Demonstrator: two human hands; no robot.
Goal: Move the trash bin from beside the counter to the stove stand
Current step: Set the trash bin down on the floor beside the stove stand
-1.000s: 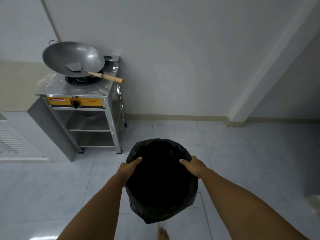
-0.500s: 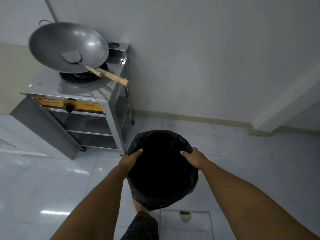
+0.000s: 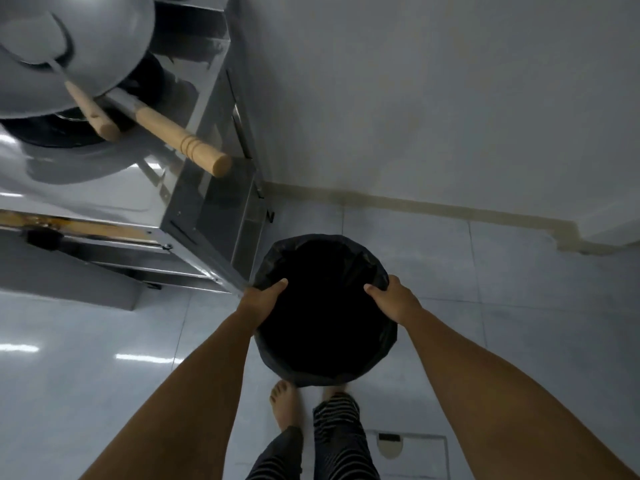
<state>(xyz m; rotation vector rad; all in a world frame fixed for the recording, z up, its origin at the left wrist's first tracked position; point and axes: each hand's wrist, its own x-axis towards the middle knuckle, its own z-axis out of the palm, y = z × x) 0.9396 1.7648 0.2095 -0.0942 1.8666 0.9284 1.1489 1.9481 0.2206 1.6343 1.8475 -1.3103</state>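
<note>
The trash bin point(image 3: 325, 306) is round and lined with a black bag, its dark mouth facing me. My left hand point(image 3: 261, 301) grips its left rim and my right hand point(image 3: 394, 303) grips its right rim, thumbs inside. The bin is right beside the right front corner of the steel stove stand point(image 3: 204, 230); whether its base touches the floor I cannot tell. My bare feet show just below it.
A large steel wok point(image 3: 62, 53) with a wooden handle point(image 3: 183, 140) sticks out over the stand's right edge, above the bin's left side. A spatula lies in the wok. The wall and its skirting point(image 3: 433, 206) run behind. A floor hatch point(image 3: 408, 452) lies near my feet.
I have walked up to the stove stand carrying the bin; the stand and wok now fill the upper left, and the bin sits next to the stand's corner. Both hands keep their grip.
</note>
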